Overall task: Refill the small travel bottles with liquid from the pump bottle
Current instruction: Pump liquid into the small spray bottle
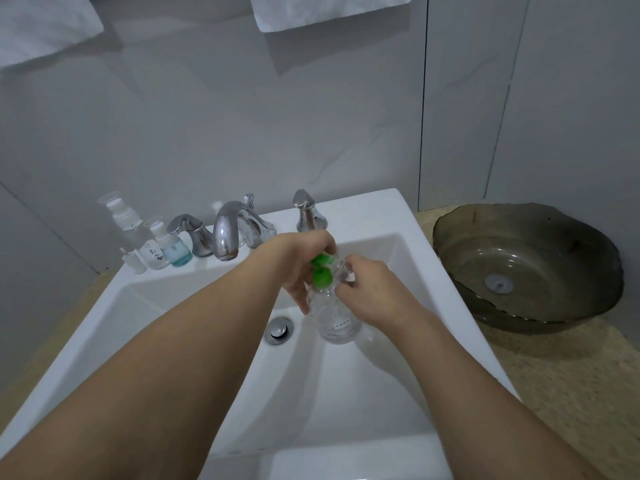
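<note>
Partly hidden: pump bottle (335, 320) w/ green pump (322, 276) under both hands.

basin (381, 393) front open, faucet (227, 233) + bottles (159, 244) block back-left

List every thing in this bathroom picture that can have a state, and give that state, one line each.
pump bottle: clear, upright over the basin, held by the left hand.
green pump head: on the bottle, under the left hand.
left hand: grips the pump bottle.
right hand: holds a small clear bottle at the pump.
faucet: no water running.
sink drain: stopper state cannot be told.
capped travel bottles: upright on the sink ledge.
</note>
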A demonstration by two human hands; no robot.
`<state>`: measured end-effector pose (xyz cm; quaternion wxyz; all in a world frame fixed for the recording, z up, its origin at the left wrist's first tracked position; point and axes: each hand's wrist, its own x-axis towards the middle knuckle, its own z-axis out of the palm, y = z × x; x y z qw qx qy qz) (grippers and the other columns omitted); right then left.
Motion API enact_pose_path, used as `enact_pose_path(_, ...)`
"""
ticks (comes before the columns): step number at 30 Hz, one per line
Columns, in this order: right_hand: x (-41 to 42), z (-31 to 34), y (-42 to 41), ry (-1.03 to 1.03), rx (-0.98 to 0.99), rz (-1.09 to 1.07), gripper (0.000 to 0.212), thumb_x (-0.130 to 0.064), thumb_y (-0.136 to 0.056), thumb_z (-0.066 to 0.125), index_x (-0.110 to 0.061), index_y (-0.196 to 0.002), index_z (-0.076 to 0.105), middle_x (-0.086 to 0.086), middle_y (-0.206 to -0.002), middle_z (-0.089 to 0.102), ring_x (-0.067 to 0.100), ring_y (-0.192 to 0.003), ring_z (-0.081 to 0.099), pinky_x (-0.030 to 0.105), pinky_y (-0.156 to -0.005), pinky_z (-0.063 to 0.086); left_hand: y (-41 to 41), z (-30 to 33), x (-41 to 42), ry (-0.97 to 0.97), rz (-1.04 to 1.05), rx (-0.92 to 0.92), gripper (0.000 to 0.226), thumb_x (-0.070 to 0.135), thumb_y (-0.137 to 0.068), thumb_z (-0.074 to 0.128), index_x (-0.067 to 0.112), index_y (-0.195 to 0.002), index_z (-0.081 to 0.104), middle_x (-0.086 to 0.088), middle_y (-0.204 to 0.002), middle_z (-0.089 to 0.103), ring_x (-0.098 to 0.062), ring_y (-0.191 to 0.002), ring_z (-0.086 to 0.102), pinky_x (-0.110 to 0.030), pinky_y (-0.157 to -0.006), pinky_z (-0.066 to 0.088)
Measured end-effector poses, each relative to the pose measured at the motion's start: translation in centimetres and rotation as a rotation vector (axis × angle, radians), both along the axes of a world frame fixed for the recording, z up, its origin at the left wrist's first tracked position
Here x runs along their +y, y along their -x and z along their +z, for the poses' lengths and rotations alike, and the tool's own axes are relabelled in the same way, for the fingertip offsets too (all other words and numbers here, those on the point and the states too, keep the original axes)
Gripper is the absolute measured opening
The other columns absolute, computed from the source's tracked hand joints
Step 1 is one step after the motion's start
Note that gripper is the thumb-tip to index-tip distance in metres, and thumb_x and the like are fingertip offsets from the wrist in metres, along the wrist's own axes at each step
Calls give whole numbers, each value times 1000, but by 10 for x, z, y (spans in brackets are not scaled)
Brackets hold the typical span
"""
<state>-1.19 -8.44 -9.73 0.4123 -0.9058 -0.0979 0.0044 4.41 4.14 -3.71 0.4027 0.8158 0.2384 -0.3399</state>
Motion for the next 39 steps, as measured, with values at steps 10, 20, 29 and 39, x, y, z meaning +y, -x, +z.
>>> enact_pose_path(10, -1, -2, -1, 59, 0, -21, 12, -23, -86, 54, -15, -94, 57, 3, -91, 62, 24, -81, 61, 33, -68, 51, 6, -9, -6, -92, 6, -106, 36, 16, -92, 38, -4, -99, 68, -24, -98, 71, -47, -86, 70, -66, -77, 59)
enact_pose_path(20, 1, -10, -4, 115, 47, -41, 7, -21, -84, 56, -20, -83, 49, 0, -85, 54, 25, -78, 53, 29, -64, 41, 8, -23, -15, -195, 123, -202, 31, 5, -94, 38, -13, -103, 61, -32, -112, 64, -56, -91, 69, -61, -88, 58)
enact_pose_path(29, 2, -9, -5, 89, 36, -48, 8, -23, -83, 58, -16, -84, 54, -3, -86, 57, 22, -80, 55, 30, -66, 45, 7, -20, -7, -141, 122, -153, 33, 13, -92, 35, -8, -94, 60, -28, -107, 64, -55, -89, 69, -60, -86, 59)
enact_pose_path(39, 3, 1, 0, 36, -26, -18, 18, -23, -85, 54, -17, -102, 59, 1, -97, 63, 24, -88, 61, 31, -71, 48, -10, -12, 4, 69, 63, 68, 52, 31, -89, 42, 0, -129, 50, -26, -131, 58, -59, -122, 49, -77, -96, 43)
